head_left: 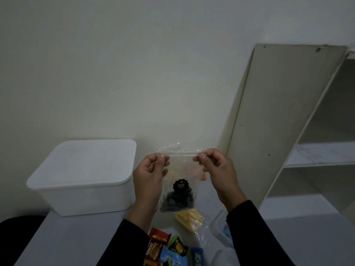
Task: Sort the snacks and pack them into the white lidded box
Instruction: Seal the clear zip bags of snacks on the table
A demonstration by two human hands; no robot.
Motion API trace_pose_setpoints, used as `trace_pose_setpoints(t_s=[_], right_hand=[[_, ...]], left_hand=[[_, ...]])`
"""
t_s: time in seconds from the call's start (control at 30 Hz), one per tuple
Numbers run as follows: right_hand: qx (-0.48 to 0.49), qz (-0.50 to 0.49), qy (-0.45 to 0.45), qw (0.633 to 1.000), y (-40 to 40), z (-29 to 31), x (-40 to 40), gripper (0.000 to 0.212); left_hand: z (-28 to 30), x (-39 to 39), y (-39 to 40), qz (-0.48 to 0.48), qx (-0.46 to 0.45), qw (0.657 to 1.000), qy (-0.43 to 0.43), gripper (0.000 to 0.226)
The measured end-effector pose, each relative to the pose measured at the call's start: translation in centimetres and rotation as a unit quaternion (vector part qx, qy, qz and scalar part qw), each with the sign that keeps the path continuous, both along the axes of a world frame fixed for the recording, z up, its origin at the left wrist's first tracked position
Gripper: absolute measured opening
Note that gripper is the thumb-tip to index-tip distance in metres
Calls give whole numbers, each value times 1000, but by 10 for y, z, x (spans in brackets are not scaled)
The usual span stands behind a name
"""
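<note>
Snacks in bright wrappers (pixel 169 250) are seen at the near edge of the grey table (pixel 76 239), between two dark sleeves: a red one, an orange-brown one, a black-and-green one and two blue ones, lying close together and partly overlapping. Just beyond them a clear bag of pale yellow sticks (pixel 190 219) is laid on the table, its loose plastic trailing toward the right.

Above these, a clear zip bag of dark snacks (pixel 177 198) is held upright in the air, a round black label being shown on its front. Its top edge is pinched at both corners: the left corner between the thumb and fingers of the left hand (pixel 149 177), the right corner between those of the right hand (pixel 217 169). The hands are kept apart by the width of the bag, each clamped on its strip.

Farther back and to the left, the white lidded box (pixel 84 177) is set on the table, near the wall, with its lid on. To the right a pale shelf unit (pixel 288 116) is seen, standing beside the wall.
</note>
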State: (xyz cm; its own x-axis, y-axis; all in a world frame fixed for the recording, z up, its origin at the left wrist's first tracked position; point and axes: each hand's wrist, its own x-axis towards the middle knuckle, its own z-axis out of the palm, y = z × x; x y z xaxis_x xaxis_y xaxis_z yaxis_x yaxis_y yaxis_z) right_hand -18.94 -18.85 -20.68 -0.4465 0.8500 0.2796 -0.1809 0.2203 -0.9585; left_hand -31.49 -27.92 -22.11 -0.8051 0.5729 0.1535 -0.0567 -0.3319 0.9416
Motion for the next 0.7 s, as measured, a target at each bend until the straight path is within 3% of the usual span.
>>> trace_pose_setpoints(t_s=[0.17, 0.37, 0.53, 0.7], right_hand=[[34, -24, 10, 999, -1, -3, -2, 26], [20, 22, -12, 999, 1, -1, 2, 20], [26, 22, 12, 999, 2, 0, 3, 25], [15, 66, -15, 998, -1, -1, 3, 18]], left_hand=[[-3, 7, 3, 43, -22, 998, 36, 19], [0, 10, 1, 63, -23, 998, 18, 18], [0, 11, -2, 31, -59, 996, 62, 16], [1, 8, -3, 57, -78, 989, 108, 18]])
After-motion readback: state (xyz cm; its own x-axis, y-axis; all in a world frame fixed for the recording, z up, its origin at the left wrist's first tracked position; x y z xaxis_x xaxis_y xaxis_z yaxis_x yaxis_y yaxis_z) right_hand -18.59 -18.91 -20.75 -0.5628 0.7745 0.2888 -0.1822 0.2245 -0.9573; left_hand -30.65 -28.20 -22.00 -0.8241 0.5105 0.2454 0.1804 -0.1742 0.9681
